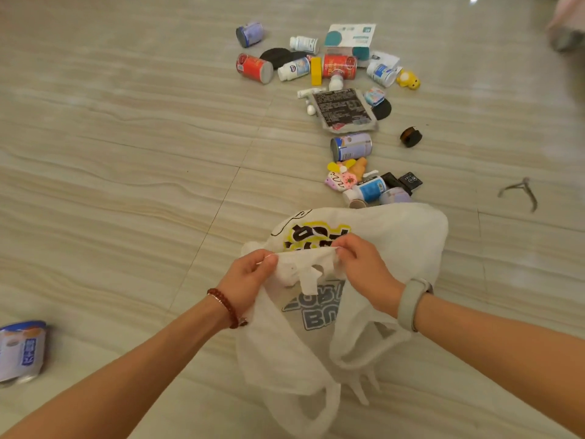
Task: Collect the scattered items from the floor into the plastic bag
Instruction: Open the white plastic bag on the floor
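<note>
A white plastic bag with printed letters lies on the tiled floor in front of me. My left hand pinches its upper edge on the left, and my right hand pinches the same edge on the right. Beyond the bag several items lie scattered: a blue and white can, small colourful toys, a blue-labelled bottle, a dark flat pouch, two red cans, white bottles and a yellow toy.
A blue and white packet lies at the far left near me. A small black jar and metal clippers sit to the right of the pile. Blurred pink fabric shows at the top right corner.
</note>
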